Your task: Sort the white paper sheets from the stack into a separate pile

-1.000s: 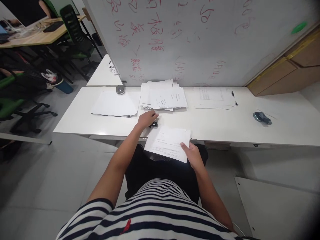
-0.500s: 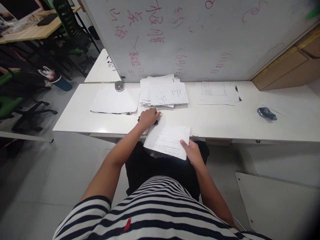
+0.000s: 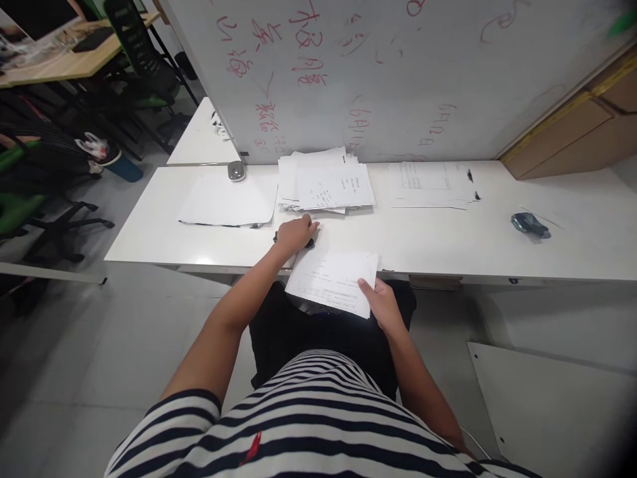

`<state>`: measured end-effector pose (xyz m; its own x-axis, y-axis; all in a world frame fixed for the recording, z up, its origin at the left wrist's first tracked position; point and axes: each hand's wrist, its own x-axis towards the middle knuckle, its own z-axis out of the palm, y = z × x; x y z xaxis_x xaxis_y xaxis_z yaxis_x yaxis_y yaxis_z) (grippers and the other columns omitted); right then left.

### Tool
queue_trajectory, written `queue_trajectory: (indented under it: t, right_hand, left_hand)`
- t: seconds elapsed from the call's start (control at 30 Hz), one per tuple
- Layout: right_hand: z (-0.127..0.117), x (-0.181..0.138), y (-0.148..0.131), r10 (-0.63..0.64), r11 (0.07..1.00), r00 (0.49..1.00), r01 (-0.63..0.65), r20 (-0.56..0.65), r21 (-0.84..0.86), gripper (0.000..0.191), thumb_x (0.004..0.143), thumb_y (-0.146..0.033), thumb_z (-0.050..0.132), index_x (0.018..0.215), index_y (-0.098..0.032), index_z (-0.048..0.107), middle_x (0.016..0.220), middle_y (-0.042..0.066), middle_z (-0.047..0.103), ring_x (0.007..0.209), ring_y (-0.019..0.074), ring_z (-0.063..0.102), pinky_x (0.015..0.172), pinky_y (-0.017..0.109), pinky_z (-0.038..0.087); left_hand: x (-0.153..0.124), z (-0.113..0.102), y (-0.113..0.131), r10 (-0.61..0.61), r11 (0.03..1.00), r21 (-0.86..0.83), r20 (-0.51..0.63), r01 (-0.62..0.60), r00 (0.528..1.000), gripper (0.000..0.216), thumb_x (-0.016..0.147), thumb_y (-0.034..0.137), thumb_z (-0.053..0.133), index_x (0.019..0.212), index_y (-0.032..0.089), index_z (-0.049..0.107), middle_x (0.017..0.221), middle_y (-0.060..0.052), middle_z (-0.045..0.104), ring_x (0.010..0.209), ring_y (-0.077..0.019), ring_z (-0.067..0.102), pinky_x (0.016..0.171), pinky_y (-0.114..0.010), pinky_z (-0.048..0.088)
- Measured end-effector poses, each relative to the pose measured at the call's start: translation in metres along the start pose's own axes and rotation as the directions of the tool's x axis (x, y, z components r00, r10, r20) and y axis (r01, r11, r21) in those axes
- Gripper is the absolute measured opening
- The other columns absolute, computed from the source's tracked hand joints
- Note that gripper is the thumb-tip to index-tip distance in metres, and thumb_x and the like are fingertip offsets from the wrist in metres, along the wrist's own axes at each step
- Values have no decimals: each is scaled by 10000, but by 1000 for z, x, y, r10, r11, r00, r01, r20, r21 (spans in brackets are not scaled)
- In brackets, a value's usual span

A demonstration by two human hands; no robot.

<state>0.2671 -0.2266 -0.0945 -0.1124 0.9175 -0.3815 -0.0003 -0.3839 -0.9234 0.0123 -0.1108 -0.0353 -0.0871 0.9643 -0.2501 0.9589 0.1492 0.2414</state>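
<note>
My left hand (image 3: 295, 233) rests on the white table (image 3: 438, 239), fingers curled over a small black object (image 3: 308, 243) that pokes out at both sides of the hand. My right hand (image 3: 383, 302) pinches the near right corner of a printed sheet of paper (image 3: 332, 279), which lies partly on the table's front edge and partly over my lap. Just beyond my left hand sits a loose stack of printed papers (image 3: 326, 186).
A blank sheet (image 3: 226, 202) and a small grey round object (image 3: 237, 171) lie at the left. More papers with black clips (image 3: 432, 187) lie at the right, and a dark object (image 3: 530, 224) farther right. A whiteboard (image 3: 398, 73) with red writing stands behind. Office chairs (image 3: 30, 199) crowd the left.
The view has tilted slightly. My left hand has closed down over the small black object. The right hand keeps its hold on the sheet.
</note>
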Motion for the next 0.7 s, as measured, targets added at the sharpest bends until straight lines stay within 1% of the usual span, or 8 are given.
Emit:
queue_trajectory:
  t: [0.2, 0.43, 0.57, 0.7]
  right_hand:
    - [-1, 0, 0, 1, 1000, 1000, -1, -7, -7, 524, 754, -572, 678, 1078, -160, 674, 1107, 109, 712, 1022, 295, 663, 889, 429, 516]
    - [-3, 0, 0, 12, 1000, 999, -12, -32, 1, 544, 719, -595, 697, 1052, -165, 689, 1087, 106, 718, 988, 289, 674, 863, 418, 527]
    - [-8, 2, -3, 19, 1000, 1000, -19, -2, -1, 525, 738, -575, 693, 1073, -172, 685, 1103, 106, 712, 992, 291, 673, 864, 423, 526]
    - [-10, 3, -6, -4, 1000, 1000, 5, 22, -18, 510, 750, -563, 690, 1070, -166, 687, 1084, 111, 717, 998, 298, 670, 857, 423, 525]
  left_hand:
    - [0, 0, 0, 7, 1000, -8, -4, -7, 1000, 483, 934, 587, 235, 1019, 226, 544, 786, -50, 677, 718, -231, 616, 644, -315, 384]
    - [1, 0, -1, 6, 1000, -4, -6, -6, 1000, 496, 930, 594, 239, 986, 214, 554, 811, -66, 682, 730, -223, 609, 637, -307, 376]
    - [1, 1, -2, 6, 1000, -11, -3, -6, 1000, 497, 930, 597, 238, 966, 214, 553, 796, -65, 675, 712, -221, 604, 635, -309, 375]
    - [1, 1, -2, 4, 1000, -16, -6, -4, 1000, 495, 928, 596, 243, 947, 211, 554, 795, -64, 673, 705, -218, 599, 630, -308, 374]
